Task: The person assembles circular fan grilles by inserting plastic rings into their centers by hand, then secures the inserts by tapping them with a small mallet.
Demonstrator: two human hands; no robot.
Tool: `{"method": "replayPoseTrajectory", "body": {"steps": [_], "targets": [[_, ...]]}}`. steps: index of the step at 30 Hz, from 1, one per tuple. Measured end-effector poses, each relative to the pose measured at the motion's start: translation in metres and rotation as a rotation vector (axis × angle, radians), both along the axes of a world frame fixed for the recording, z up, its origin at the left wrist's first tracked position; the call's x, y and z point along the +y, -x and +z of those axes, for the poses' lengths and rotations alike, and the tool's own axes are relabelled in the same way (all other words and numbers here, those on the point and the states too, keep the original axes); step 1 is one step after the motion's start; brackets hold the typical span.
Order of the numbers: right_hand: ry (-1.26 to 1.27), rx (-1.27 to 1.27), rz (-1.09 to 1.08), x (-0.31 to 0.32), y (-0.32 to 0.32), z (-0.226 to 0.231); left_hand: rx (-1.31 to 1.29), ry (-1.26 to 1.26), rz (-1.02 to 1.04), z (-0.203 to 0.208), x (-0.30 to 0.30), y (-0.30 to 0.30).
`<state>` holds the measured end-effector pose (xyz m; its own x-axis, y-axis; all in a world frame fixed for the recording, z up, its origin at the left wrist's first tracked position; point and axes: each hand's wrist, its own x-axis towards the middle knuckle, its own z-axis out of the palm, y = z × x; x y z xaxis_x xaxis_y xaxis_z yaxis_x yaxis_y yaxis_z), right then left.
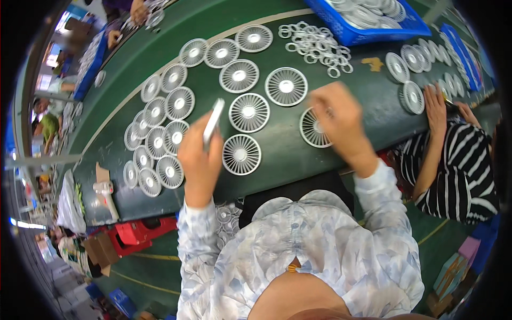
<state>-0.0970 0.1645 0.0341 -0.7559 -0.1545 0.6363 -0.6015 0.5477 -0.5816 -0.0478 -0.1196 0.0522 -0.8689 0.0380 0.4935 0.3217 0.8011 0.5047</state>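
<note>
On the far left, other people at work are small, and the dark round rim cuts some off. A white bag (70, 202) sits near the end of the green surface (285, 152). Next to it lies a white tool (104, 188) with a handle. Then come many silver wheels (180, 103) with thin spokes, some lapping over others. Any marks on them are too small to read.

The left hand (200, 160) is closed around a slim white thing (214, 121). It is seen from its edge, so I cannot tell what it is. Just right of that hand, three wheels (249, 112) lie in a line, flat on the surface. Farther back, small rings (314, 45) lie in a heap.

The right hand (340, 120) is blurry. Its fingers are bent over one wheel (308, 130) and hide part of it. I cannot tell how far open the hand is, or if it grips that wheel. Behind it, a blue basket (365, 36) full of silver discs is cut off at the top. On the right, a co-worker's hand (436, 109) is beside a stack of discs (412, 97).
</note>
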Motion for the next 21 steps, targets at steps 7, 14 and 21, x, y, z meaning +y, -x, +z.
{"method": "replayPoseTrajectory", "body": {"steps": [7,14,21], "targets": [[-0.296,-0.036,-0.190,0.071,0.056,-0.034,-0.048,0.421,0.024,-0.057,-0.052,0.043],[-0.515,-0.082,-0.219,0.073,0.077,-0.039,0.069,0.253,-0.074,-0.015,-0.009,0.040],[-0.097,-0.489,-0.041,0.070,0.048,-0.028,-0.135,0.402,0.080,-0.020,0.030,0.027]]}}
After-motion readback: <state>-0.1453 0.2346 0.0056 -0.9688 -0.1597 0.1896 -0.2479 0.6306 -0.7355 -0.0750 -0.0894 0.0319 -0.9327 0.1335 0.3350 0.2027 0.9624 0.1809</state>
